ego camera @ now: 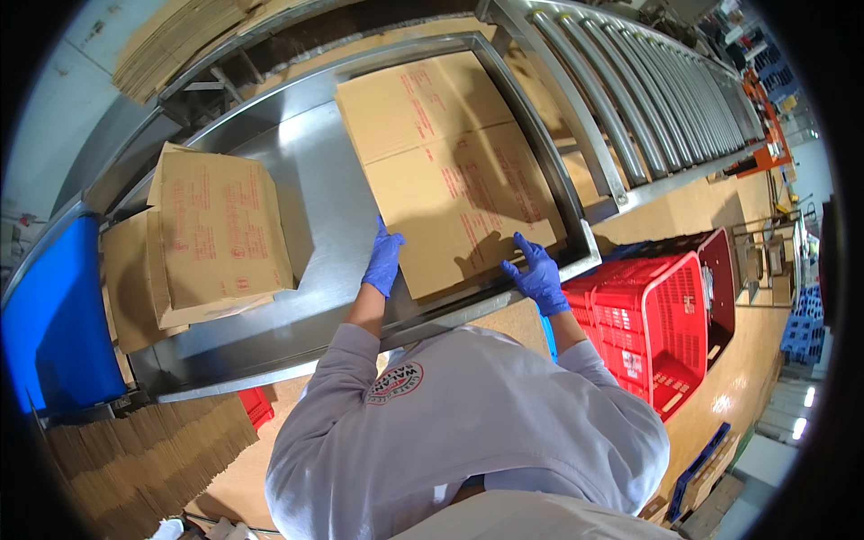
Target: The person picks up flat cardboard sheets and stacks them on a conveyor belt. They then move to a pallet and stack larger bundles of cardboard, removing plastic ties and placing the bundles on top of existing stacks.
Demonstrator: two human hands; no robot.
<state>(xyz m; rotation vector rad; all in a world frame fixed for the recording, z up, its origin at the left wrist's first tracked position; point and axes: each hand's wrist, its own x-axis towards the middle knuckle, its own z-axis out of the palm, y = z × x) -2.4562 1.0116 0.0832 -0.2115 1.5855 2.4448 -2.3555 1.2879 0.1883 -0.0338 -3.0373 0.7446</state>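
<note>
Both my hands wear blue-violet gloves. My left hand [384, 259] is at the left edge of a flattened cardboard carton [418, 196] with red print, its fingers extended along the edge. My right hand [537, 274] is at the carton's near right corner, thumb and fingers spread; whether it touches the board is not certain. The carton lies flat in the right part of a stainless steel trough table [324, 175], and a crease crosses it. At the left end of the table sits a partly shaped cardboard box [219, 229], tilted, with another brown cardboard piece [128, 277] beneath its left side.
A roller conveyor [628, 101] runs off at the upper right. Red plastic crates [648, 324] stand right of the table. A blue bin or panel [61, 317] is at the far left. Stacked flat cardboard lies at the lower left [155, 459] and upper left [175, 40].
</note>
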